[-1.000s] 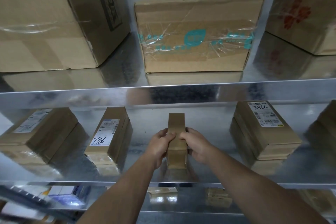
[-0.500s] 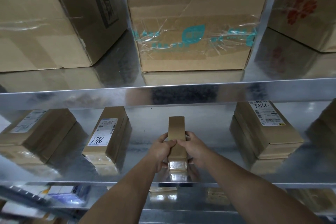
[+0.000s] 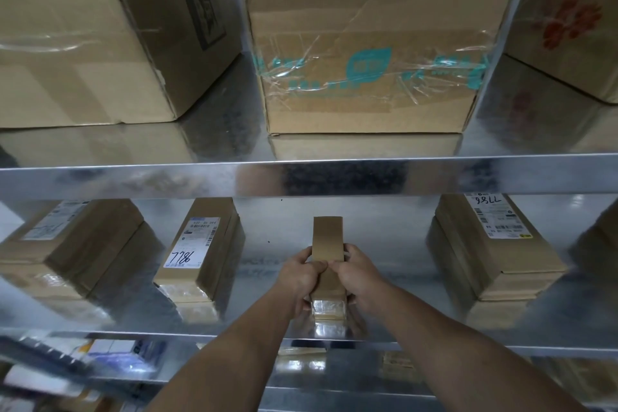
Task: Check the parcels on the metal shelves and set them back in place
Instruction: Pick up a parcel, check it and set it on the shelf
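Metal shelves [image 3: 133,177], all shiny. Up top there's a big carton [image 3: 368,53] under crinkly tape, with teal print we can't read. One level down on the left is a labelled parcel [image 3: 200,244] with "7786" handwritten on it. Mid-shelf sits our narrow brown parcel [image 3: 328,237]. Our left hand [image 3: 297,278] and right hand [image 3: 359,278] grip its sides, thumbs nearly touching on top, arms stretched forward.
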The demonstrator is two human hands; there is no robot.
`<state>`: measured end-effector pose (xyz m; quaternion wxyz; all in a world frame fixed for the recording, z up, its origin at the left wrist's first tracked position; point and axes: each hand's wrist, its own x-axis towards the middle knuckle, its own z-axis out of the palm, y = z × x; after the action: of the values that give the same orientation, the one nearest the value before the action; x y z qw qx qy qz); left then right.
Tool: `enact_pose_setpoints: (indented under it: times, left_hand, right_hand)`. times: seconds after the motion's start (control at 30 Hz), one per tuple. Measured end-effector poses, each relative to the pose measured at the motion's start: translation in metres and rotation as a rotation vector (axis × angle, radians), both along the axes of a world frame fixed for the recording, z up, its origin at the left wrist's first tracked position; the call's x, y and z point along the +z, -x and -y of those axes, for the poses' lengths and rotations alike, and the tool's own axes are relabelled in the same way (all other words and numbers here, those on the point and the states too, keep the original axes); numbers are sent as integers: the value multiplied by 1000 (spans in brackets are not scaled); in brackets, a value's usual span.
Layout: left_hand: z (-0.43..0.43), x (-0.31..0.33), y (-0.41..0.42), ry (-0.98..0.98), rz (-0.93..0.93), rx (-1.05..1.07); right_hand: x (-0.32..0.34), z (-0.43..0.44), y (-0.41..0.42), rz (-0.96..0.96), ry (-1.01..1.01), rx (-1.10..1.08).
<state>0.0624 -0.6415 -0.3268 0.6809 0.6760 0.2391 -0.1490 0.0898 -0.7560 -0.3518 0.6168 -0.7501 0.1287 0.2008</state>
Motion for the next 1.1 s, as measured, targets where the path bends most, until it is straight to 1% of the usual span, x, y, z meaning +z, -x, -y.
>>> enact_pose_setpoints:
  times: [0.4,0.67,0.77,0.9,1.0,1.1]
  left_hand:
    - [-1,-4,0,-41,23,-12]
    - [-2,-3,0,-28,24,-11]
    - [-4,-4,3,7,19,0]
    - [-12,-8,6,43,0,5]
    - [-21,-6,10,61,0,51]
    - [-28,-10,11,70,-11,125]
  right_hand:
    - [-1,-1,2,23,16,5]
    - [3,1,5,30,-31,0]
    - [4,2,6,34,-61,7]
    - [7,10,10,24,-135,14]
    - [9,18,10,-16,-248,6]
    - [9,23,6,-48,-384,-49]
